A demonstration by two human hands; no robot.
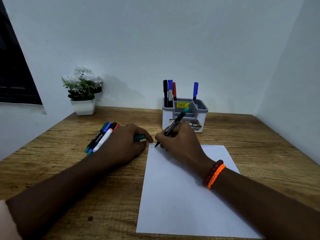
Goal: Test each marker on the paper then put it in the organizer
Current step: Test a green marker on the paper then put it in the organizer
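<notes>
My right hand (180, 141) grips a black marker with a green end (174, 124), its tip touching the top left corner of the white paper (181, 196), where small marks show. My left hand (126, 142) rests on the desk beside the paper's corner and holds a green cap (139, 138). A bunch of several markers (102, 136) lies on the desk left of my left hand. The white and grey organizer (200, 116) stands behind my right hand with several markers (170, 90) upright in it, black, blue and red.
A white pot of white flowers (82, 91) stands at the back left of the wooden desk (69, 170). Walls close in behind and on the right. A dark window is at the far left.
</notes>
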